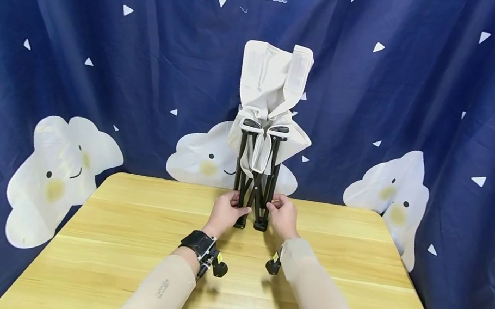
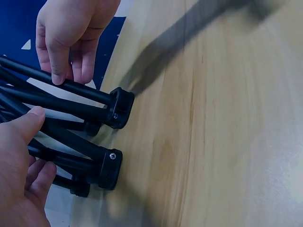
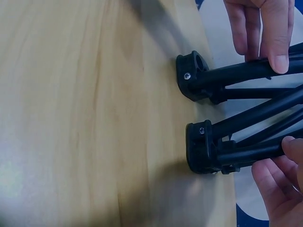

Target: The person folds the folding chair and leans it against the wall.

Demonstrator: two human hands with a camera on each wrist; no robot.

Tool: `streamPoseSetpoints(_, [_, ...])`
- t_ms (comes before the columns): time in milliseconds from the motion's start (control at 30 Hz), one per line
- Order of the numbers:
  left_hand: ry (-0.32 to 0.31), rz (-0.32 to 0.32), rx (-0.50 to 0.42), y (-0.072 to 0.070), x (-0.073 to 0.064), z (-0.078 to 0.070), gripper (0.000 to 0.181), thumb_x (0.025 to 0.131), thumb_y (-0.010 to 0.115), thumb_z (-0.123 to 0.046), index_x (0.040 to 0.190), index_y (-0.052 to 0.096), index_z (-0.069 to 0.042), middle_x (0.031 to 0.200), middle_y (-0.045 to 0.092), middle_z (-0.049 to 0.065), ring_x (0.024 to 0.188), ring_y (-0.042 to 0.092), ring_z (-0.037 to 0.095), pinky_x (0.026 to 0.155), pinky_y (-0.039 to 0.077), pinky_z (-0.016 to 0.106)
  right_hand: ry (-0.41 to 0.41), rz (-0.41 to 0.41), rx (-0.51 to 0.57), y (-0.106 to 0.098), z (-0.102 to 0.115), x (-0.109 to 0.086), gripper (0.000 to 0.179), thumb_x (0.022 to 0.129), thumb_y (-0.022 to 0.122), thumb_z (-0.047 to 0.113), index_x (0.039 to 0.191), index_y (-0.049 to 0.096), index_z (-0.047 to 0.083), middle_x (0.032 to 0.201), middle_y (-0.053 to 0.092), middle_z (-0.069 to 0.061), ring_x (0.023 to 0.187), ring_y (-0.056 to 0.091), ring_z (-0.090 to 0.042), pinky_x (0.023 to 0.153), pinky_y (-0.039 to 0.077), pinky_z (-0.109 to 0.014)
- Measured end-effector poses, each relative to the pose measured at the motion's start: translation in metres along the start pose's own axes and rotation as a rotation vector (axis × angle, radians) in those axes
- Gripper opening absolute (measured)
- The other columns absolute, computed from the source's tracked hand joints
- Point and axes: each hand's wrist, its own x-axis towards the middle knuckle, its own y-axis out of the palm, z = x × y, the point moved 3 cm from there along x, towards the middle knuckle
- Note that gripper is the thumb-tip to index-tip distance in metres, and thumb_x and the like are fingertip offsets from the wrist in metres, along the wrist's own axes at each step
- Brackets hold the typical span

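A small folding chair (image 1: 272,73), folded up, stands upright near the table's far edge, with white fabric above a black frame. Its black tubular legs (image 1: 271,181) cross and end in plastic feet (image 2: 122,109), fastened with screws. On the left side, my left hand (image 1: 223,214) pinches the legs low down between thumb and fingers. My right hand (image 1: 285,217) pinches a leg on the right side the same way, close to the feet. In the right wrist view, the thumb of the right hand (image 3: 289,177) lies on top of the tube, fingers beneath.
The light wooden table (image 1: 113,241) reaches back to a dark blue curtain (image 1: 158,39) printed with clouds and triangles. A strapped camera (image 1: 219,266) hangs at the left wrist, and another camera (image 1: 274,265) at the right wrist. The white fabric rises in front of the curtain.
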Motion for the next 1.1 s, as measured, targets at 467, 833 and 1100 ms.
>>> streamPoseSetpoints(467, [-0.039, 0.02, 0.106, 0.0, 0.01, -0.003, 0.061, 0.093, 0.087, -0.014, 0.145, 0.063, 0.008, 0.14, 0.07, 0.028, 0.127, 0.071, 0.043, 0.108, 0.06, 0.051, 0.057, -0.013, -0.01, 0.004, -0.004, 0.009, 0.014, 0.1, 0.074, 0.003, 0.111, 0.074, -0.004, 0.095, 0.078, -0.02, 0.088, 0.075, -0.033, 0.081, 0.062, -0.045])
streamPoseSetpoints(833, [-0.065, 0.055, 0.139, 0.001, 0.017, -0.004, 0.066, 0.096, 0.085, -0.016, 0.151, 0.057, 0.008, 0.144, 0.067, 0.029, 0.129, 0.07, 0.043, 0.109, 0.059, 0.05, 0.035, -0.017, -0.02, 0.003, 0.001, 0.015, 0.012, 0.1, 0.072, 0.002, 0.11, 0.074, -0.005, 0.094, 0.078, -0.021, 0.088, 0.074, -0.035, 0.081, 0.062, -0.048])
streamPoseSetpoints(1100, [-0.036, 0.067, 0.148, 0.0, 0.018, -0.001, 0.063, 0.096, 0.085, -0.016, 0.149, 0.058, 0.008, 0.14, 0.069, 0.029, 0.126, 0.072, 0.043, 0.107, 0.06, 0.05, 0.048, 0.008, -0.031, 0.004, -0.003, 0.015, 0.015, 0.101, 0.073, 0.006, 0.112, 0.074, -0.004, 0.098, 0.078, -0.022, 0.091, 0.075, -0.036, 0.083, 0.063, -0.048])
